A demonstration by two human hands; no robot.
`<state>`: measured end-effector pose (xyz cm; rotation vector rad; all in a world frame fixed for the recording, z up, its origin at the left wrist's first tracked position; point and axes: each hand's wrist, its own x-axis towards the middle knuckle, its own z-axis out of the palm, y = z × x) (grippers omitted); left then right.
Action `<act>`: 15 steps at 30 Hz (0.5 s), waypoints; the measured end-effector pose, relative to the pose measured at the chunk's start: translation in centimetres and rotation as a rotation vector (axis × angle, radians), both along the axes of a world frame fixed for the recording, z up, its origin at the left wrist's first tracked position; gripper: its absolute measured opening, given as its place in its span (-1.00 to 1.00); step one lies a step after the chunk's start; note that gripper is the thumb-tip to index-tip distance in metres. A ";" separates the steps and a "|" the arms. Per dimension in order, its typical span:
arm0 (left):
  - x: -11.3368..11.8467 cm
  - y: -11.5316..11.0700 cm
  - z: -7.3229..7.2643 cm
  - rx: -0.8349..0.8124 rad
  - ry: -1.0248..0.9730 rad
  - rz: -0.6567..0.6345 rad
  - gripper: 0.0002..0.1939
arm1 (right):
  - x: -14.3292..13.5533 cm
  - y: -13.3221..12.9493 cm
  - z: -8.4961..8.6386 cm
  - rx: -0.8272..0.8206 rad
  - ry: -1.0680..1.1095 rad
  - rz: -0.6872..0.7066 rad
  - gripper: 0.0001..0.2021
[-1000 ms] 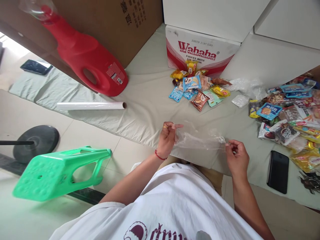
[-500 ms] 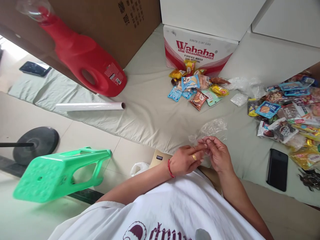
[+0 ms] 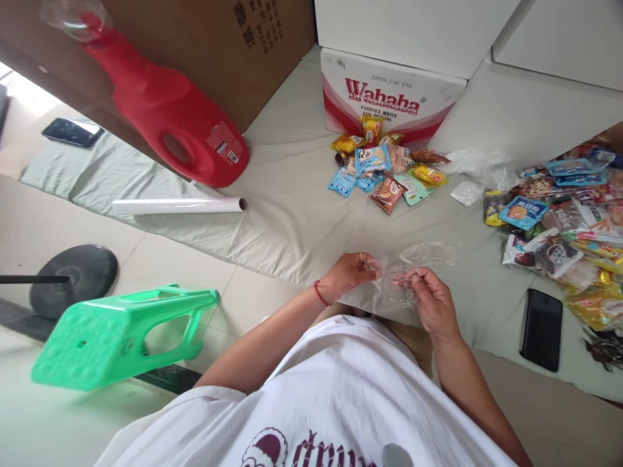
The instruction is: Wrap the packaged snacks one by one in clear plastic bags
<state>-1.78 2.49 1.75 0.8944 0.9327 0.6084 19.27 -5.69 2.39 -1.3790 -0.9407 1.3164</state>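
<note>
White shirt (image 3: 335, 376) nearest. Past it, L hand (image 3: 357, 271) & R hand (image 3: 432, 299) each pinch the clear plastic (image 3: 393, 295) btwn them, over pale cloth (image 3: 292, 233). It's thin, colourless, see-thru, crumpled w/ shiny creases, far edge loose. Snack packs (image 3: 372, 161) farther back, by Wahaha box (image 3: 389, 78).

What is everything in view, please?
Plastic film: one, clear, centre
Snack packets: many, multicoloured, centre and right
Wahaha box: one, white and red, back
Cardboard: one, brown, left
Jug: one, red, left
Tube: one, white, left
Stool: one, green, lower left
Disc: one, black, left
Phones: two, black, left and right
Loose plastic: some, clear, right
Panels: several, white, top
Cloth: one, pale, underneath
Cluster: one, dark, right edge
Shirt: one, white, bottom
Left hand: one, red bracelet, holding film
Right hand: one, holding film
</note>
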 end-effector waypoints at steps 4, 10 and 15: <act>-0.4 0.0 0.4 -0.151 -0.254 0.123 -0.59 | 0.9 -0.5 -0.4 -0.021 0.050 -0.064 -0.71; 0.5 -0.2 0.9 -0.334 -0.360 0.111 -0.51 | 0.5 -0.4 -0.3 -0.050 0.058 -0.017 -0.63; 1.2 -0.3 0.2 -0.160 -0.182 0.068 -0.45 | 0.3 0.1 -0.3 -0.023 0.026 -0.004 -0.62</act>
